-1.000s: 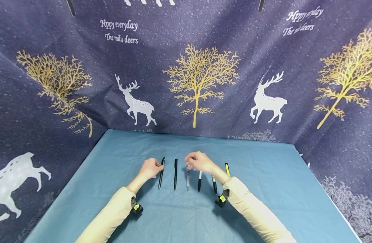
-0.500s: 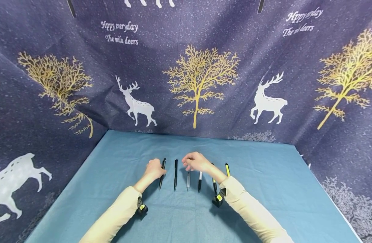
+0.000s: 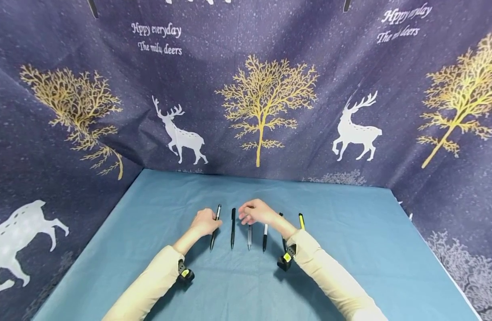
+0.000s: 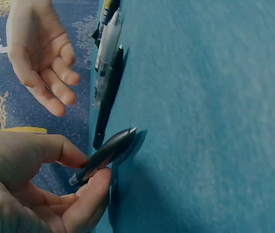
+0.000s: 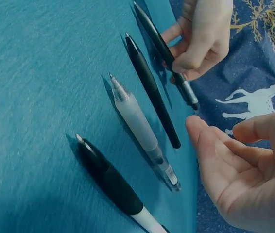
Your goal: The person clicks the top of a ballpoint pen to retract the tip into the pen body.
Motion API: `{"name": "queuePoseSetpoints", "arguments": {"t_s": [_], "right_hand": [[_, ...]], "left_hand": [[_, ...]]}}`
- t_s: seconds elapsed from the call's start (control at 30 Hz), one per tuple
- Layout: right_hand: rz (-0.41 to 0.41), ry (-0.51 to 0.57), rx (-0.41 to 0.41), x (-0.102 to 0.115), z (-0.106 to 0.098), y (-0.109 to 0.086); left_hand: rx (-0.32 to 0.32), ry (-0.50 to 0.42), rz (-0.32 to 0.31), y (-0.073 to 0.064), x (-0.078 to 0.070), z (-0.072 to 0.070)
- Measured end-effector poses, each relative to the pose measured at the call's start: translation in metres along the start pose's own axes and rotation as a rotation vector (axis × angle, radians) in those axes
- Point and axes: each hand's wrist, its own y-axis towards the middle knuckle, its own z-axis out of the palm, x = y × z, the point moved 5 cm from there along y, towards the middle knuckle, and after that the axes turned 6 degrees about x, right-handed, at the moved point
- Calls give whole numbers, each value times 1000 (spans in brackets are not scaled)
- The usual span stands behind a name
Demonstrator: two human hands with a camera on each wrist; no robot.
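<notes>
Your left hand (image 3: 204,221) pinches between thumb and fingers; your right hand (image 3: 259,211) hovers near it, palm inward, fingers loosely bent.

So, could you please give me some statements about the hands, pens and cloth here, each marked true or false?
1. The left hand pinches the leftmost pen. True.
2. The clear pen lies beside the white-and-black pen. True.
3. The right hand grips the clear pen. False: it holds nothing.
4. The yellow pen is second from the left. False: it is rightmost.
5. The cloth is blue. True.
</notes>
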Motion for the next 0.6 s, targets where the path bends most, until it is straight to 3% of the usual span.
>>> {"name": "queuePoseSetpoints", "arguments": {"t_s": [0.33,0.6], "right_hand": [[22,51,28,2,6,8],[-24,91,46,4,8,15]], "left_hand": [[42,-149,84,-4,-15,-1],[35,-181,100,-5,-16,-3]]}}
